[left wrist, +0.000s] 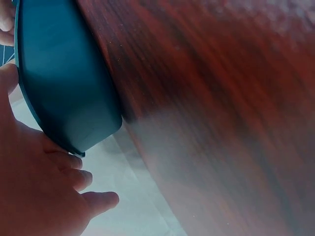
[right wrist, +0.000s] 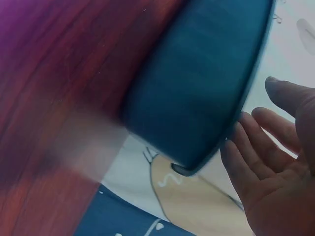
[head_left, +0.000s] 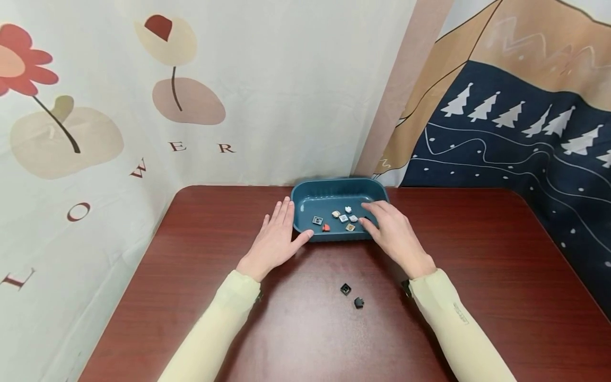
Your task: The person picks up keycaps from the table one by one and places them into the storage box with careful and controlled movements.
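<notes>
A teal rectangular tray (head_left: 334, 192) stands at the table's far edge. Inside lie several small keycap-like pieces, among them a red piece (head_left: 326, 228), a dark grey square (head_left: 317, 220) and a white piece (head_left: 348, 210). My left hand (head_left: 274, 239) lies along the tray's left end, fingers straight and thumb spread over the front rim. Over the tray's right end is my right hand (head_left: 393, 231), its fingers slightly bent and thumb apart from them. In the right wrist view, the fingertips (right wrist: 231, 142) come right at the rim. Neither hand holds a small piece.
Two small black pieces lie on the dark red-brown table (head_left: 296, 329) in front of the tray: a black square (head_left: 346, 289) and a black piece (head_left: 359, 303) beside it. A printed curtain (head_left: 286, 106) hangs right behind the table's far edge.
</notes>
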A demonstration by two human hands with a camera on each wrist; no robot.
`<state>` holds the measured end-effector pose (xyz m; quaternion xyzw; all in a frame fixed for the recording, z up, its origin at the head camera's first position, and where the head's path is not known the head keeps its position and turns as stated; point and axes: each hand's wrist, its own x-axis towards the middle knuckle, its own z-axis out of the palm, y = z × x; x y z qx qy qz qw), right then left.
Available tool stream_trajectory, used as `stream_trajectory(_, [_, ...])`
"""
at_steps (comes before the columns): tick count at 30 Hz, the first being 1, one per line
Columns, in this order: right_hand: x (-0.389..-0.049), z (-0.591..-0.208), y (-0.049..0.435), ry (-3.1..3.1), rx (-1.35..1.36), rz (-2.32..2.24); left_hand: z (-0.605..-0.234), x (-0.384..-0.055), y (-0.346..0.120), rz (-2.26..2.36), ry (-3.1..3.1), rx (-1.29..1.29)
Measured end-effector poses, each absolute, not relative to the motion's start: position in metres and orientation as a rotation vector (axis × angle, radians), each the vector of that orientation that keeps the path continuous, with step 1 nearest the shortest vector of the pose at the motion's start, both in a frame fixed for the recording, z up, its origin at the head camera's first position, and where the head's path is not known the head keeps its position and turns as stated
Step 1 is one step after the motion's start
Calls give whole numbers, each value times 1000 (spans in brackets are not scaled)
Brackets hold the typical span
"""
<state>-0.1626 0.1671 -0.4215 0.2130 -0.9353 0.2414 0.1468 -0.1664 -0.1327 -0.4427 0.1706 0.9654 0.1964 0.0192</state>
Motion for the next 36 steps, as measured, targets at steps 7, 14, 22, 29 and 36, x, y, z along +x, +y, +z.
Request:
stream_trajectory(7, [-136, -417, 168, -2601, 689, 624, -442, -167, -133, 616, 2997, 535])
stream_trajectory(14, [-113, -415, 165, -2622, 763, 588, -443, -168, -133, 589, 2995, 528])
stream_trajectory(22, [-96, -417, 161, -2687, 876, 530, -443, -168, -133, 588, 3003, 528])
stream_trajectory(29, [-85, -422, 152, -2680, 993, 509, -442, -167, -133, 596, 2994, 515])
stream_trajectory(36, [-79, -432, 142, -2686, 1097, 455, -443, -167, -132, 589, 2993, 518])
